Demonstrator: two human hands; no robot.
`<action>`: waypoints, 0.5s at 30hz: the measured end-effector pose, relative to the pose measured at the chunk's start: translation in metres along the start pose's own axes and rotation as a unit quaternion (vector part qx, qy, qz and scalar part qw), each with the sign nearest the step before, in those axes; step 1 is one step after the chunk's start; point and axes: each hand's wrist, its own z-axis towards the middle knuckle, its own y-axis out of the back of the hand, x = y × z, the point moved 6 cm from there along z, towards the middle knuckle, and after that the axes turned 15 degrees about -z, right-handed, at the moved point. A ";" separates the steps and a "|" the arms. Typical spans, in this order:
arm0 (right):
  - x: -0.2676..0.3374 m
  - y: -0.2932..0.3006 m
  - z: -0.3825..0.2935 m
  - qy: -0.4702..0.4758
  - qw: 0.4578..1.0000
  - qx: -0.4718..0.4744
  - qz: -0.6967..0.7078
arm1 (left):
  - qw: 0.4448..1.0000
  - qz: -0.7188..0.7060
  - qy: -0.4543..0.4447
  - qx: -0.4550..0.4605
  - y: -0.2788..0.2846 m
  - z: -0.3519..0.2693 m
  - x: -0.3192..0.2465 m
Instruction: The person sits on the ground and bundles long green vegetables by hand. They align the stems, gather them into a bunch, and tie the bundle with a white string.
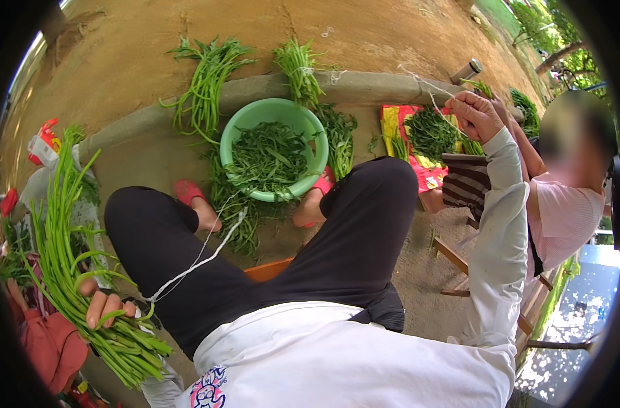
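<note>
My left hand (108, 308), at the lower left, is wrapped around a thick bunch of long green leafy-vegetable stems (60, 239), probably water spinach. White string (200, 270) trails from beside that hand across my left thigh. Up at the right, my right hand (475, 115) is closed on a thin white string (426, 80), whose strands hang off both sides of the fist. Whether the two lengths of string join cannot be seen. Between my feet stands a light green plastic basin (275, 108) holding loose dark green leaves (269, 153).
Stem bunches (208, 84) and a tied bunch (301, 71) lie over the concrete kerb (376, 86). More greens rest on a red-and-yellow bag (389, 120). A metal flask (466, 71) stands behind. A person (570, 214) sits close on my right; another's sleeve (52, 347) shows at left.
</note>
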 end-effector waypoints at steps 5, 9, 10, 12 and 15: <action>0.060 -0.072 -0.007 0.101 0.991 0.046 -0.071 | 0.996 0.003 -0.060 -0.061 -0.037 0.039 0.026; 0.106 -0.118 -0.031 0.098 0.989 0.081 -0.078 | 0.999 -0.037 0.032 0.013 -0.038 0.075 0.044; 0.113 -0.132 -0.036 0.135 0.985 0.092 -0.060 | 0.997 -0.032 0.064 0.036 -0.037 0.085 0.047; 0.128 -0.155 -0.046 0.155 0.980 0.120 -0.021 | 0.994 -0.044 0.073 0.061 -0.032 0.103 0.059; 0.157 -0.182 -0.060 0.199 0.966 0.162 0.008 | 0.997 -0.037 0.038 0.058 -0.021 0.122 0.074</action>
